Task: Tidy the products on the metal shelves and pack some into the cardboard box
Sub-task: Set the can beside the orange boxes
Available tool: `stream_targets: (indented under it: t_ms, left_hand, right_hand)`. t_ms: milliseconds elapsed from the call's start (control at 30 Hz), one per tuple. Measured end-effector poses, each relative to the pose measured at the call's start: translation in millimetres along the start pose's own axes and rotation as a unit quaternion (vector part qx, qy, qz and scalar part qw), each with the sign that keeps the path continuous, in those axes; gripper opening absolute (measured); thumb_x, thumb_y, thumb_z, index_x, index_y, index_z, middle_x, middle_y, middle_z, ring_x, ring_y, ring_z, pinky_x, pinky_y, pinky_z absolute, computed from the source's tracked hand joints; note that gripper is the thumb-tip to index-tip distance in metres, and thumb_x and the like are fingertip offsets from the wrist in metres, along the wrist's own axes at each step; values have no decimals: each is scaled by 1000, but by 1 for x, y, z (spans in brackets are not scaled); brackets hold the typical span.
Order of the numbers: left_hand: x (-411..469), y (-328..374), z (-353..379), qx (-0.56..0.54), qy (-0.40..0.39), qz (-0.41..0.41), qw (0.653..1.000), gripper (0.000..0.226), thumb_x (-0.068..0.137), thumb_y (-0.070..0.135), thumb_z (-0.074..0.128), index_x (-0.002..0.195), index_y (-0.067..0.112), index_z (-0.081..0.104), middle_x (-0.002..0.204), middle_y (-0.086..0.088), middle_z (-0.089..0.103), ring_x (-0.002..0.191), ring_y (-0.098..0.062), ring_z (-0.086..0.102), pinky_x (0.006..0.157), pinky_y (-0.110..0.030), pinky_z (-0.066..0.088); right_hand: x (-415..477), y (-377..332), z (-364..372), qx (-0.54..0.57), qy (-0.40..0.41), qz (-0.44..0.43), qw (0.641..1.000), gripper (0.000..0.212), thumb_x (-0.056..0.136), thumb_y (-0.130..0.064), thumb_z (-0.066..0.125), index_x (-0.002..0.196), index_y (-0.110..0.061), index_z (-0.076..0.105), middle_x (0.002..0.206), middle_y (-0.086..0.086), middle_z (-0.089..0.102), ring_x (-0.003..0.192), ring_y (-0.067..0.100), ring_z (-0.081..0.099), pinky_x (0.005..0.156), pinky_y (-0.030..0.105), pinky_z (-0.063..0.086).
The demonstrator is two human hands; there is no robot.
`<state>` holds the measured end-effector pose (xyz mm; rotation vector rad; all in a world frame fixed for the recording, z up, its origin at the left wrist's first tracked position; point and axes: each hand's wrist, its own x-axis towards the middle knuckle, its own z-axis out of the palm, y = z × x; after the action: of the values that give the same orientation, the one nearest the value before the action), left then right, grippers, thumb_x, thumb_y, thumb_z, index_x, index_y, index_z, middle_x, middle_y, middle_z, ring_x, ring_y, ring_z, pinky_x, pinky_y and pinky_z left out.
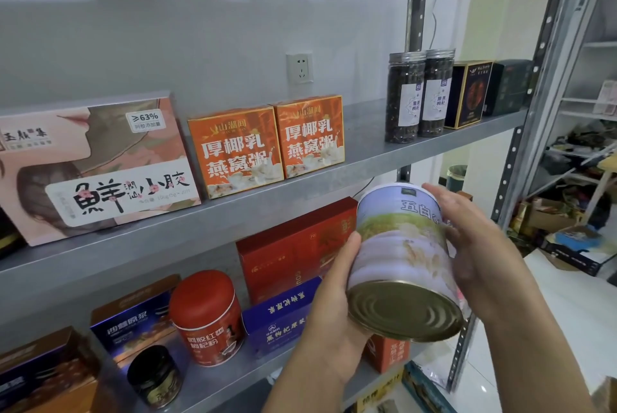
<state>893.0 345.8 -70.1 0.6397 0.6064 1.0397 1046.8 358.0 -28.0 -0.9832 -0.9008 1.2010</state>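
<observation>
I hold a large pale lilac tin can [402, 245] tilted in front of the metal shelves, its gold metal bottom facing me. My left hand [334, 299] grips its left side and base, thumb along the label. My right hand [474, 239] wraps its right side from behind. The upper shelf [233, 209] carries a big pink box [96, 165], two orange boxes [267, 145], two dark jars [419, 92] and two dark boxes [469, 94]. No cardboard packing box is clearly in view.
On the lower shelf stand red cartons [287, 255], a red round tin [208, 316], blue boxes [277, 316], a small black jar [155, 376] and an orange box [387, 352]. A grey upright post [534, 85] bounds the rack on the right. Cluttered floor and further racks lie beyond it.
</observation>
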Motion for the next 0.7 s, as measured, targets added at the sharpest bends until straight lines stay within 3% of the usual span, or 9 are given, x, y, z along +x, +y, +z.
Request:
stream_targets:
  t_ms: [100,167,233,267,333,400,533,700]
  left_hand:
    - [-3,-4,3,-46,-37,-29,998,64,86,49,63,131,4,60,132,-22,60,127,-36,54,114,-50,34]
    - [-5,-5,4,12,-37,-22,999,63,89,53,54,132,7,59,130,-18,62,124,-32,57,110,-47,39]
    - [-6,0,3,134,-10,0,991,57,91,53,48,128,12,62,121,-13,68,114,-26,64,99,-42,50]
    - [-5,3,1,196,10,17,980,51,93,51,46,124,14,63,117,-12,70,110,-26,66,97,-43,51]
    - [-3,8,-1,265,22,41,963,42,94,46,49,122,18,63,113,-10,72,107,-26,68,99,-46,50]
    - [-3,6,-1,279,5,53,959,55,81,51,57,128,22,57,114,-7,72,106,-24,69,100,-47,50]
    - [-5,3,0,235,-30,60,970,73,69,55,73,131,23,52,117,-7,71,106,-25,69,98,-46,52]
    - [-9,7,4,124,-4,44,991,52,89,41,62,131,10,58,121,-13,69,114,-29,65,104,-47,46]
  right_hand:
    - [2,9,-2,109,-21,82,990,58,82,-45,66,128,-10,57,119,22,66,108,39,65,97,57,48]
    - [2,16,-2,152,-19,90,984,72,71,-47,77,127,-7,56,119,27,64,106,44,64,94,62,47]
    - [-1,17,-3,138,1,55,989,64,67,-44,81,115,-7,60,118,31,62,104,49,63,91,67,46]
    - [-2,16,-3,104,18,16,994,49,69,-40,79,104,-9,63,111,31,63,99,49,64,88,66,48]
    - [-2,14,1,26,42,-71,996,28,70,-32,77,86,-13,65,84,19,68,77,37,68,73,49,57]
    - [-4,14,6,-11,46,-108,993,29,67,-33,72,85,-11,66,73,8,67,67,24,67,62,35,54]
    - [-2,16,9,-44,27,-110,993,37,65,-34,72,95,-12,69,90,15,71,78,31,71,66,39,57]
    - [8,12,4,34,-29,-15,999,43,71,-29,70,112,-16,66,101,8,70,85,17,71,68,32,58]
